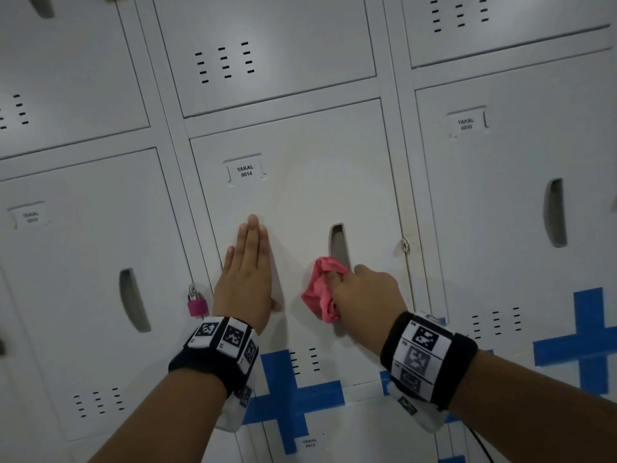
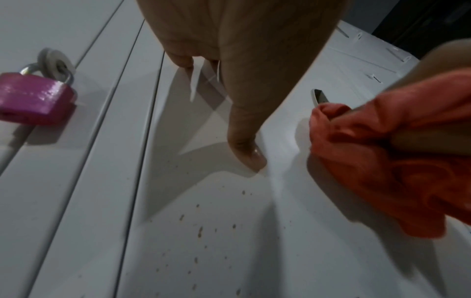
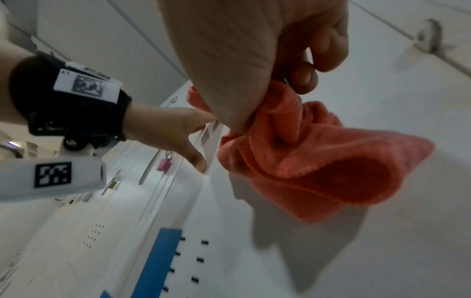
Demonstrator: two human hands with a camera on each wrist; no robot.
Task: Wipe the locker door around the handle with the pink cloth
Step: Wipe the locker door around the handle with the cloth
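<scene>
The white locker door [image 1: 300, 182] labelled YAKAL 0014 fills the middle of the head view. Its recessed slot handle [image 1: 339, 243] sits right of centre. My left hand [image 1: 248, 262] lies flat on the door left of the handle, fingers straight and together. My right hand [image 1: 364, 294] grips the bunched pink cloth [image 1: 322, 289] at the lower left end of the handle. In the right wrist view the cloth [image 3: 318, 157] hangs from my curled fingers [image 3: 304, 75], a little off the door. The left wrist view shows the cloth [image 2: 390, 157] beside my thumb [image 2: 244, 149] and brown specks on the door [image 2: 201, 231].
A pink padlock [image 1: 197, 304] hangs on the hasp at the door's left edge. An empty hasp [image 1: 405, 245] sits on the right edge. Neighbouring lockers flank both sides, with blue tape crosses [image 1: 293, 396] on the lower doors.
</scene>
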